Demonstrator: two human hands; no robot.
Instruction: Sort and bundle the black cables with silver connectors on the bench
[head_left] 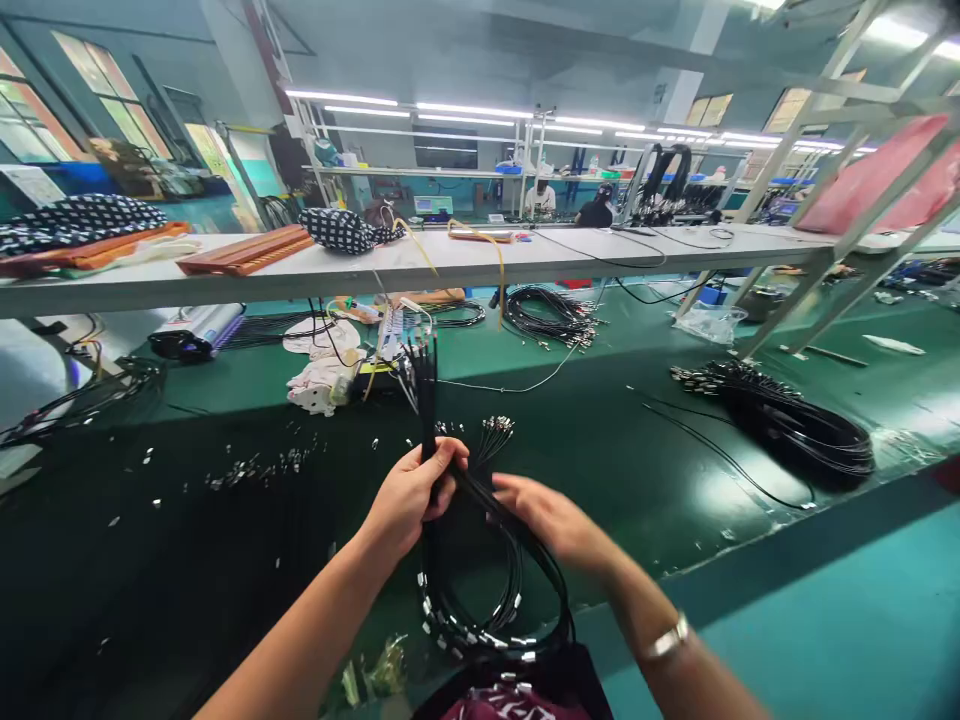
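My left hand [411,494] is closed around a bundle of thin black cables [480,590] just above the green bench [630,450]. The bundle rises from my fist to metal-tipped ends [421,352] and loops down below my hands, where more silver connectors [480,636] hang. My right hand [546,515] holds the same loop from the right, fingers curled around the strands. A second tuft of connector ends [495,432] sticks up between my hands. A watch [666,640] is on my right wrist.
Another coil of black cables [795,425] lies to the right, a smaller one [551,318] farther back. Small metal parts [255,466] are scattered at left. A white shelf [420,262] crosses above the bench. Cloths and tools [330,375] sit ahead.
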